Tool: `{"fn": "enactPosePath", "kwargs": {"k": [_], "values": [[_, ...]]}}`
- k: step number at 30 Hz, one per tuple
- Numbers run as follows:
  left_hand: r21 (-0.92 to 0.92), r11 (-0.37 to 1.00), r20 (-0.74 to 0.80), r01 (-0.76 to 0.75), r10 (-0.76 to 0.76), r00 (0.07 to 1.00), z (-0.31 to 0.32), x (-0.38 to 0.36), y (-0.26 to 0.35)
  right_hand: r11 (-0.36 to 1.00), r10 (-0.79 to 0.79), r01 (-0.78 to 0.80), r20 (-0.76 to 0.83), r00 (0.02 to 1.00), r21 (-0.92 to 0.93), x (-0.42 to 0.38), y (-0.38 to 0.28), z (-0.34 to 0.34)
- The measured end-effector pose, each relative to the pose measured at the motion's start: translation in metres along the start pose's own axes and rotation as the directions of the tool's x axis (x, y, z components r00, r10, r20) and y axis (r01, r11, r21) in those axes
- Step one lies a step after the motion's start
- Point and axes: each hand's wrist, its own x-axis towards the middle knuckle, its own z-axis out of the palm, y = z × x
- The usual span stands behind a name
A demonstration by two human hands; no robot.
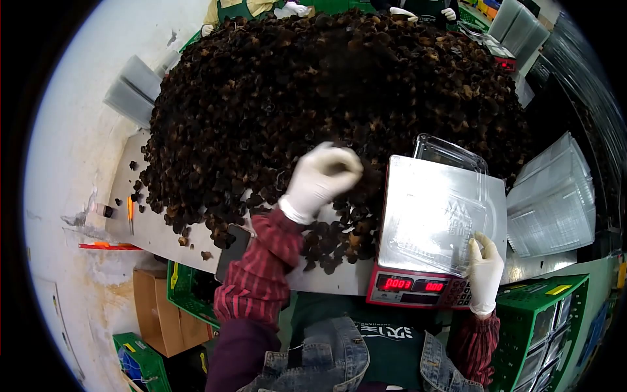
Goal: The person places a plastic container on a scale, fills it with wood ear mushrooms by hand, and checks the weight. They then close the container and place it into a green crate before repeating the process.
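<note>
A stack of clear plastic trays [552, 196] lies right of the table, above a green crate [537, 313]. At lower left, a cardboard box [157, 313] sits beside another green crate [186, 291]. More clear containers [134, 88] rest at upper left.

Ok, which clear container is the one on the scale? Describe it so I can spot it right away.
Start at the big heap of dark dried mushrooms covering the table, then look to its right edge for the scale with red digits. The clear container lies on the scale's plate, lid hinged open, with the right hand at its near corner. Unlike the stack of containers further right, it sits alone and open.
</note>
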Motion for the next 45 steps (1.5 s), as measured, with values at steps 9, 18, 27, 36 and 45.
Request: {"fn": "enactPosePath", "kwargs": {"k": [9,18,27,36,45], "values": [[0.258,0.898,0.639,-0.357,0.118,0.76,0.135,-0.019,0.033,1.0,-0.021,0.022,0.069,0.997,-0.014,0.004,-0.012,0.013],[0.591,0.799,0.065,0.112,-0.186,0.98,0.037,-0.022,-0.023,0.989,0.002,0.0,-0.014,1.0,0.145,0.004,-0.004,0.0],[0.665,0.746,-0.061,0.034,0.008,0.998,0.026,-0.044,-0.055,0.992,-0.012,0.021,-0.073,0.997,0.122,0.002,0.003,-0.013],[0.57,0.54,-0.621,0.62,-0.211,0.755,-0.202,-0.232,0.014,0.982,0.014,0.004,-0.092,0.996,0.189,0.007,0.01,-0.025],[0.746,0.571,-0.315,0.342,-0.149,0.937,-0.123,-0.178,0.005,0.987,-0.005,0.019,-0.09,0.996,0.161,0.008,0.004,-0.018]]}}
